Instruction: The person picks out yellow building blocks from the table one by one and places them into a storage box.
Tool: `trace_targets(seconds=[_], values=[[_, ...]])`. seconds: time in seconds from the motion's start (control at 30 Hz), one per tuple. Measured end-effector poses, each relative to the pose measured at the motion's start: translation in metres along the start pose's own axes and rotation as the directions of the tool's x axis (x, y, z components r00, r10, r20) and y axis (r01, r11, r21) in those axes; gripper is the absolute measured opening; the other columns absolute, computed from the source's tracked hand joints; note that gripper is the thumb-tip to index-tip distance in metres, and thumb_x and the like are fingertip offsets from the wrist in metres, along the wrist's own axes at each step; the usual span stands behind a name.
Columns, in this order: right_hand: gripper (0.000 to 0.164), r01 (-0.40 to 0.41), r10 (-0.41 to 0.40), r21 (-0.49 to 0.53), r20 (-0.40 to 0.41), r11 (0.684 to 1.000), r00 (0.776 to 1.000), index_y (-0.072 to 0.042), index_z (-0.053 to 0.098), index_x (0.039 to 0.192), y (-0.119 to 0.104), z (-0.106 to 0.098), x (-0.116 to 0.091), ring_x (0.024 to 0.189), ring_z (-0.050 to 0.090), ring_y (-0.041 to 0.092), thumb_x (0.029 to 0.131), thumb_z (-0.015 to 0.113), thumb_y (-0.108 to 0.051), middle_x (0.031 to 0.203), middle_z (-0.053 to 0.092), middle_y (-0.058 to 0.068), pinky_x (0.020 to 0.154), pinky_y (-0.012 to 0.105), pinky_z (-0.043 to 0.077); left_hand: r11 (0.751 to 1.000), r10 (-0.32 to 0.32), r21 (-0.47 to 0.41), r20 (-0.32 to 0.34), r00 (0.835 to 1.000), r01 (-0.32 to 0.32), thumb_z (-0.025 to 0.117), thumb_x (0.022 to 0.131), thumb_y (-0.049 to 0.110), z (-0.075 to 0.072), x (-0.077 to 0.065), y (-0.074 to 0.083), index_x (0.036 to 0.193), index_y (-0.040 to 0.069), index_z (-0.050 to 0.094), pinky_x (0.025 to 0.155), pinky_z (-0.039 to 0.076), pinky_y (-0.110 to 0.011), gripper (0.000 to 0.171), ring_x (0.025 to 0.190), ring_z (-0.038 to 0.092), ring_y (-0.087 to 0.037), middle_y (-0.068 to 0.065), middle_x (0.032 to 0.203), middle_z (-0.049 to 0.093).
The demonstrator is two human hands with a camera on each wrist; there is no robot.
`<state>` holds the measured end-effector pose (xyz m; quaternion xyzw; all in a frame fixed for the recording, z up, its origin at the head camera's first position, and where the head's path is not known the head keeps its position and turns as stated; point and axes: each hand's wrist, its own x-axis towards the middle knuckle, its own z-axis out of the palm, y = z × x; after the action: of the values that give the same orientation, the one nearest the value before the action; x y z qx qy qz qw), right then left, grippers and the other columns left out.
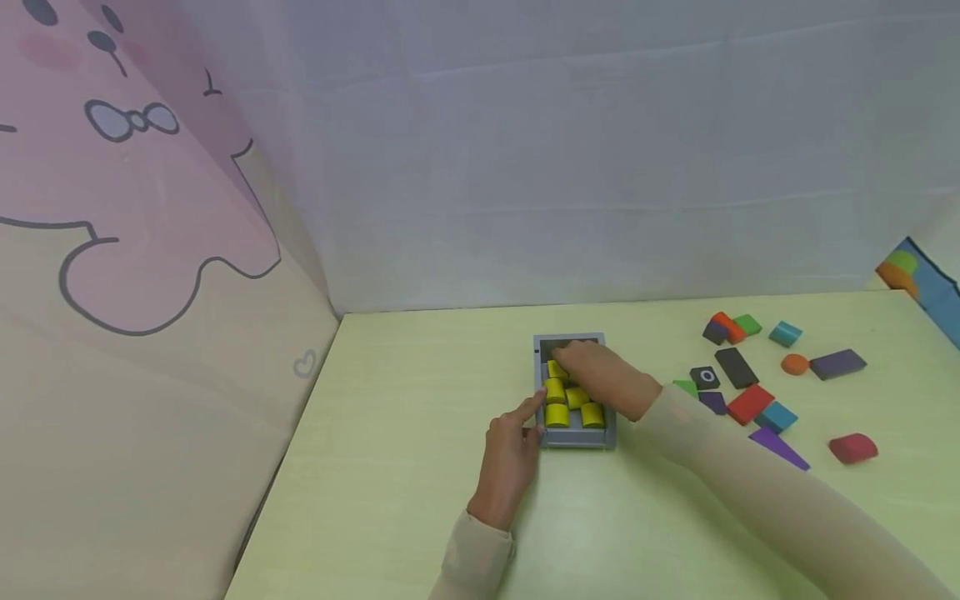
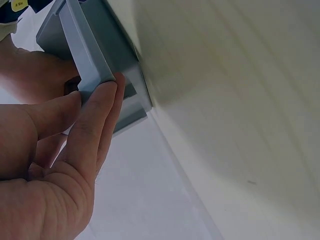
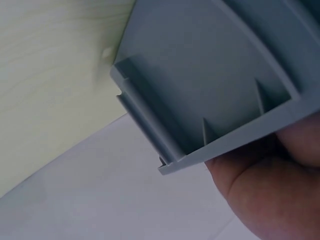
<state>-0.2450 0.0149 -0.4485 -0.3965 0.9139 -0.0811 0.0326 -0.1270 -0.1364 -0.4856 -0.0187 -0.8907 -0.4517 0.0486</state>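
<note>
A small grey plastic bin (image 1: 576, 438) rests on the table, holding several yellow rounded blocks (image 1: 557, 416). My left hand (image 1: 508, 458) is at its left side; in the left wrist view the thumb and fingers (image 2: 87, 135) pinch the bin's rim (image 2: 86, 47). From the right, my right hand (image 1: 603, 375) reaches over the wall into the far part of the bin, close to a yellow block (image 1: 556, 368). Its fingertips are hidden, so whether they hold a block cannot be seen. The right wrist view shows the bin's outer side (image 3: 200, 75) with part of that hand behind it.
Loose coloured blocks lie to the right: a red block (image 1: 750, 404), a blue block (image 1: 777, 417), a purple triangle (image 1: 780, 447), a dark plank (image 1: 737, 367), a crimson block (image 1: 853, 448) and several others. A pale curtain (image 1: 600, 167) hangs behind the table.
</note>
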Motion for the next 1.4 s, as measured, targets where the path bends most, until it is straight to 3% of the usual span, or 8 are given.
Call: trace_targets(seconds=[0.1, 0.23, 0.47, 0.73, 0.9, 1.03, 1.23, 1.4], values=[[0.013, -0.007, 0.007, 0.008, 0.011, 1.000, 1.000, -0.004, 0.053, 0.089, 0.000, 0.001, 0.000, 0.067, 0.047, 0.015, 0.082, 0.062, 0.003, 0.075, 0.053, 0.004, 0.064, 0.030, 0.048, 1.000, 0.001, 0.005, 0.001, 1.000, -0.001, 0.061, 0.083, -0.003, 0.000, 0.000, 0.000, 0.130, 0.027, 0.048, 0.056, 0.045, -0.024, 0.057, 0.059, 0.053, -0.003, 0.005, 0.129, 0.048], [0.013, -0.010, 0.010, 0.009, 0.025, 1.000, 1.000, -0.005, 0.052, 0.089, 0.001, 0.002, 0.000, 0.066, 0.046, 0.015, 0.083, 0.061, 0.003, 0.074, 0.051, 0.003, 0.063, 0.030, 0.047, 1.000, 0.005, 0.001, 0.002, 1.000, -0.005, 0.061, 0.083, -0.004, 0.001, 0.000, 0.001, 0.130, 0.027, 0.048, 0.072, 0.049, -0.027, 0.058, 0.089, 0.055, -0.003, 0.004, 0.128, 0.049], [0.013, -0.009, 0.009, -0.011, 0.038, 1.000, 0.999, -0.005, 0.053, 0.089, 0.001, 0.000, 0.002, 0.065, 0.047, 0.014, 0.083, 0.061, 0.003, 0.074, 0.052, 0.004, 0.063, 0.030, 0.047, 1.000, 0.018, 0.004, 0.006, 1.000, -0.018, 0.061, 0.083, -0.004, -0.001, 0.003, 0.000, 0.131, 0.025, 0.048, 0.060, 0.048, -0.026, 0.057, 0.076, 0.058, -0.004, 0.003, 0.129, 0.048], [0.014, 0.016, -0.016, -0.001, 0.013, 1.000, 1.000, -0.006, 0.052, 0.085, 0.000, -0.002, 0.003, 0.067, 0.047, 0.014, 0.083, 0.060, 0.005, 0.074, 0.052, 0.002, 0.063, 0.030, 0.047, 1.000, 0.016, 0.019, 0.011, 1.000, -0.016, 0.061, 0.084, -0.002, -0.002, 0.005, -0.002, 0.131, 0.024, 0.048, 0.056, 0.045, -0.026, 0.055, 0.057, 0.055, -0.007, -0.001, 0.130, 0.048], [0.015, 0.032, -0.033, -0.021, -0.045, 0.999, 0.998, -0.007, 0.050, 0.084, -0.003, -0.007, -0.001, 0.067, 0.045, 0.016, 0.083, 0.061, 0.004, 0.073, 0.050, 0.001, 0.063, 0.030, 0.046, 1.000, 0.012, 0.018, 0.006, 1.000, -0.012, 0.060, 0.084, -0.003, -0.002, 0.005, -0.004, 0.131, 0.025, 0.047, 0.052, 0.043, -0.025, 0.056, 0.059, 0.055, -0.006, 0.000, 0.130, 0.048], [0.020, -0.003, 0.000, -0.030, -0.116, 1.000, 0.993, -0.005, 0.055, 0.099, -0.006, -0.012, -0.011, 0.082, 0.053, 0.020, 0.082, 0.064, -0.001, 0.091, 0.057, 0.006, 0.073, 0.034, 0.050, 1.000, 0.010, 0.025, 0.010, 1.000, -0.010, 0.060, 0.084, -0.002, -0.001, 0.005, -0.005, 0.132, 0.025, 0.046, 0.059, 0.047, -0.025, 0.056, 0.075, 0.058, -0.006, 0.002, 0.130, 0.048], [0.035, -0.101, 0.119, 0.074, -0.303, 0.992, 0.946, -0.004, 0.053, 0.115, -0.003, -0.014, -0.040, 0.106, 0.049, 0.028, 0.084, 0.066, -0.015, 0.118, 0.055, 0.014, 0.088, 0.044, 0.044, 0.999, 0.035, 0.023, 0.032, 0.999, -0.036, 0.059, 0.085, -0.002, -0.001, 0.006, -0.006, 0.134, 0.023, 0.043, 0.083, 0.047, -0.032, 0.057, 0.104, 0.049, -0.008, 0.004, 0.131, 0.046], [0.040, -0.193, 0.263, 0.212, -0.382, 0.958, 0.886, -0.005, 0.049, 0.121, 0.001, -0.010, -0.073, 0.112, 0.045, 0.031, 0.087, 0.063, -0.022, 0.123, 0.052, 0.015, 0.091, 0.051, 0.041, 0.998, 0.029, 0.060, 0.055, 0.998, -0.032, 0.059, 0.087, 0.002, -0.003, 0.004, -0.007, 0.137, 0.027, 0.038, 0.080, 0.048, -0.030, 0.060, 0.098, 0.052, -0.006, 0.007, 0.133, 0.044]])
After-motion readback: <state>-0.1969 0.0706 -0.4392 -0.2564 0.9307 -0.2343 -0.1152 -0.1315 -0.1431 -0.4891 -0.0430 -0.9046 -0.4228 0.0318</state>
